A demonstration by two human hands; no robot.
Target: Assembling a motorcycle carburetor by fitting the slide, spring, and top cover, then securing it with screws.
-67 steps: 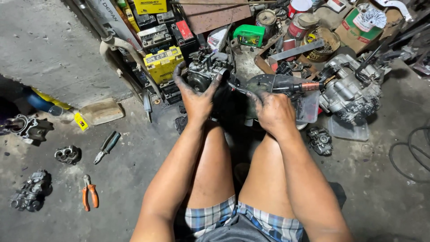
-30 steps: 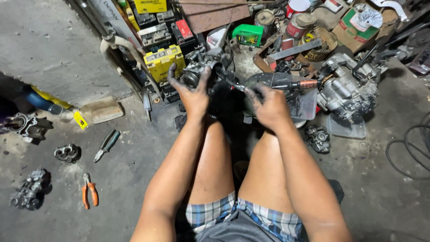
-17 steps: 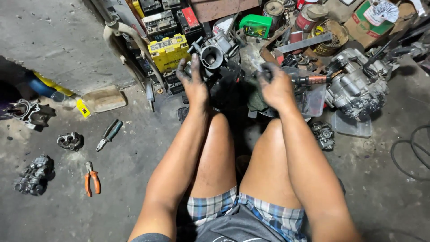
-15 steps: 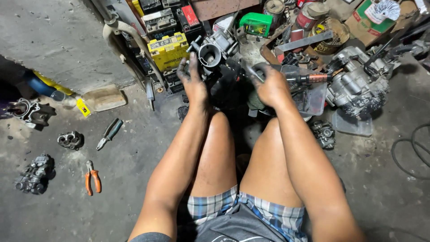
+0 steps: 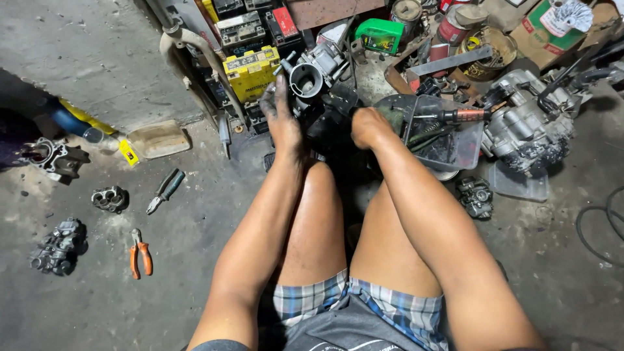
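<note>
Now | left hand gripped carburetor — steadied firmly | right hand closed, contents hidden — best kept body level on floor

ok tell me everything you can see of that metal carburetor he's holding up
The grey cast-metal carburetor is a small blocky body with a wide round bore, dark inside, facing the camera, and small fittings sticking out of its top and sides. It looks grimy and worn. It is held above the floor in front of the knees, near a yellow box-shaped battery. The greasy left hand holds its left side, fingers up along it; the right hand is lower right, its contact hidden.
</note>
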